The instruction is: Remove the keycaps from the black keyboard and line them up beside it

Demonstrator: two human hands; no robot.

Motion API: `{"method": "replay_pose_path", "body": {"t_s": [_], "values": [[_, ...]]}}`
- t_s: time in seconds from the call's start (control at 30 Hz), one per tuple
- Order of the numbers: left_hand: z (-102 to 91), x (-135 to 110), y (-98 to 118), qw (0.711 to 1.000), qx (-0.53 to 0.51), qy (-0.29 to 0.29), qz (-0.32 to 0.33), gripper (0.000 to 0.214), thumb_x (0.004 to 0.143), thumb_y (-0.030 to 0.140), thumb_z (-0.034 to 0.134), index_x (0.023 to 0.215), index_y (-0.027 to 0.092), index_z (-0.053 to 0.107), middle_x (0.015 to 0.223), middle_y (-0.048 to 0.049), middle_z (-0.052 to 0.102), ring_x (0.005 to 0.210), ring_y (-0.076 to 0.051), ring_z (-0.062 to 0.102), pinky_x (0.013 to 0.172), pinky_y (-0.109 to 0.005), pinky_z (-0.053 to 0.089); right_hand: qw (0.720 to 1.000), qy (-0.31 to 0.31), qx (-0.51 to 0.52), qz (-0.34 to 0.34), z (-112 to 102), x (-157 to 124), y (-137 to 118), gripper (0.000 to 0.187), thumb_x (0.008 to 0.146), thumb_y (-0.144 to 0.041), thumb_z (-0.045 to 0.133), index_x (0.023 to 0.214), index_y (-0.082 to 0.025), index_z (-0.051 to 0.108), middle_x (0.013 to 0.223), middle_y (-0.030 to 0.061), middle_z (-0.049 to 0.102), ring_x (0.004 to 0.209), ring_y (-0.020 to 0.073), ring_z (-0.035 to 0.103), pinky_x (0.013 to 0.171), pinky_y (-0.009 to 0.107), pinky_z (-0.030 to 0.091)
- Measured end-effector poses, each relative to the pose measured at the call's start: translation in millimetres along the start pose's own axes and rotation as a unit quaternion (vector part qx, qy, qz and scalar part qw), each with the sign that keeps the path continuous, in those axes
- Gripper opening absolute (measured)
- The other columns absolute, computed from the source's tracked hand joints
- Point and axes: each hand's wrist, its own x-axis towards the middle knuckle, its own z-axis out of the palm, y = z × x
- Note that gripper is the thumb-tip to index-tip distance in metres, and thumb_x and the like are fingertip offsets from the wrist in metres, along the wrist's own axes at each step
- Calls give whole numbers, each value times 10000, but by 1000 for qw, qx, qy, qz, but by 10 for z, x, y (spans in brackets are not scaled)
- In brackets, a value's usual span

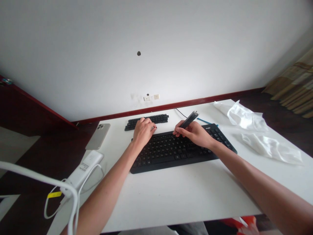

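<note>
A black keyboard (168, 158) lies on the white table in front of me. My right hand (195, 133) grips a dark pen-like tool (189, 120) with a clear, pale upper end. It is held tilted over the keyboard's upper rows, and a thin tip shows near the keys. At the keyboard's upper left edge, my left hand (143, 130) is closed, thumb and fingers together. A small dark bit shows at its fingertips, too small to name. Just behind that hand, black keycaps (160, 118) stand in rows on the table, partly hidden by it.
On the left lie a phone (97, 136) and a white power strip (84, 169) with a looping white cable (73, 202). Crumpled clear plastic bags (246, 117) cover the right side. A blue stick-like tool (204, 121) rests behind the keyboard. Beyond is a wall with sockets (151, 97).
</note>
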Motion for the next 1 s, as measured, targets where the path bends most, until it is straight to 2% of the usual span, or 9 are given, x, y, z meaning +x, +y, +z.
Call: {"method": "replay_pose_path", "body": {"t_s": [0.2,1.0], "values": [[30,-9,-73,999,31,13,-17,101,950,266,711,969,238,806,976,-65,696,976,-255,538,866,-390,434,1000,0,-3,5,-9,10,1,306,1000,-474,633,979,-177,705,969,88,795,859,225,742,734,354,570],[23,-24,-27,996,44,25,-76,99,937,255,717,990,265,800,991,-45,722,978,-254,587,866,-401,436,1000,-4,-12,6,-10,6,-16,317,987,-484,640,984,-175,711,956,87,793,841,223,737,731,360,573]]}}
